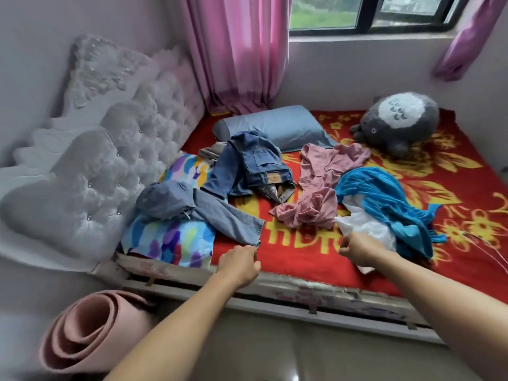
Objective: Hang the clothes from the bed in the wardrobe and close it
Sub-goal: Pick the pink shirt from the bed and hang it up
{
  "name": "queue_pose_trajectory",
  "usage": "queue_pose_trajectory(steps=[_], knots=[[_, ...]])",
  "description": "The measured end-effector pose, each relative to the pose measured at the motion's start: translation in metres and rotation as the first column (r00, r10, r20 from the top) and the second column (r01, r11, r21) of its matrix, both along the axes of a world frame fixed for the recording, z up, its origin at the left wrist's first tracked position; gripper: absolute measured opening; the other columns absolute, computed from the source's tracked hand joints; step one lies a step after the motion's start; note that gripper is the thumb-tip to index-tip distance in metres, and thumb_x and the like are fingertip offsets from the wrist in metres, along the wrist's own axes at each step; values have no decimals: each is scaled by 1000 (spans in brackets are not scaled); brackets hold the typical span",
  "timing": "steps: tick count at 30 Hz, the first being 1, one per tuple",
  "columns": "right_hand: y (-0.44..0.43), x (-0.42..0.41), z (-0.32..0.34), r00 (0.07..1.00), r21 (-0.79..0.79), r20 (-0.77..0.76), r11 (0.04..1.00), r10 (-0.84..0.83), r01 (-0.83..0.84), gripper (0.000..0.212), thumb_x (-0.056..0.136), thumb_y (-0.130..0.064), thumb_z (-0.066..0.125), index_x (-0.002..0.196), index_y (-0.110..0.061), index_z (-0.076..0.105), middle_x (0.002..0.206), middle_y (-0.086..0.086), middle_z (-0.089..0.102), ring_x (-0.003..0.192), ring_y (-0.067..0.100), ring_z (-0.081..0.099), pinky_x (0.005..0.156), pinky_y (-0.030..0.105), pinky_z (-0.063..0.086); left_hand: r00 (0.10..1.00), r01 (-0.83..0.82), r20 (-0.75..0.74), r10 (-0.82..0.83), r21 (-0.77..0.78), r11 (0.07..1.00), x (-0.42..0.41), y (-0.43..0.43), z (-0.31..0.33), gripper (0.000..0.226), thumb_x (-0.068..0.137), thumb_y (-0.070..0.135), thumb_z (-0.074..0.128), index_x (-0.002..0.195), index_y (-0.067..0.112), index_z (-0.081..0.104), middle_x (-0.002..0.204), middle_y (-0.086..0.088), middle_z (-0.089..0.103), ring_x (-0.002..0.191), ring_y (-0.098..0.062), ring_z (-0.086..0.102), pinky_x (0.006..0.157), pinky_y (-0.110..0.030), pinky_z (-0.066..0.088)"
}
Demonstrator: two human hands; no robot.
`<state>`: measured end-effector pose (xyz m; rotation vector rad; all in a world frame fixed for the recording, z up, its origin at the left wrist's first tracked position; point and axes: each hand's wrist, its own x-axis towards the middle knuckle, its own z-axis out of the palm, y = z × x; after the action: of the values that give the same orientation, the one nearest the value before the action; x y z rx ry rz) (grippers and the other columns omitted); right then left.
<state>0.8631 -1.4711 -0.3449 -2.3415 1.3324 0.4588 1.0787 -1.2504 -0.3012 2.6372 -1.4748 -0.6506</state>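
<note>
Clothes (316, 188) strewn over bed (297, 257), left hand (239, 264), right hand (362, 250) curled at near edge

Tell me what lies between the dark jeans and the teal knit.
A crumpled pink garment lies between the dark jeans and the teal knit, per the head view.

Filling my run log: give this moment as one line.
phase: reaching; left hand: by pale jeans hem; right hand: over white garment; grip: unclear; clothes: on bed

Bedroom in a home: bed (291, 243) under the fingers (254, 264), tufted headboard (110, 166) to their left; pillow (275, 127) & plush toy (398, 122) beyond; pink curtains (239, 50), window (371, 12) behind.
</note>
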Motion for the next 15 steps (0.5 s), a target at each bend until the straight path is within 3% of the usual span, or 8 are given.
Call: queue_pose_trajectory(steps=[3,6,11,15], knots=[[-39,17,-21,1000,12,-25,1000,-18,19,20,83,-31,57,80,-16,70,83,0,70,77,19,63,72,33,54,1000,1,-22,0,45,999,19,-38,-16,26,89,35,47,107,22,61,111,-5,63,102,-27,58,80,-37,45],[-82,42,-47,999,33,-46,999,17,-15,18,83,-27,56,73,-15,66,81,4,68,75,21,61,62,30,46,998,-19,-58,23,81,997,35,-76,-38,26,89,34,47,107,21,61,111,-5,63,102,-27,58,77,-36,42],[-165,108,-115,991,66,-87,993,101,-95,13,84,-28,57,80,-17,60,83,5,62,77,24,58,62,28,41,986,-129,-88,143,146,981,62,-137,-86,26,90,34,48,109,23,61,111,-4,64,103,-27,58,80,-36,44],[-231,172,-186,985,147,-37,976,170,-163,26,86,-32,50,105,-23,66,112,3,62,100,29,62,75,31,49,947,-270,-120,298,207,940,81,-186,-141,22,90,36,49,105,26,62,107,-1,66,103,-26,58,80,-35,44]])
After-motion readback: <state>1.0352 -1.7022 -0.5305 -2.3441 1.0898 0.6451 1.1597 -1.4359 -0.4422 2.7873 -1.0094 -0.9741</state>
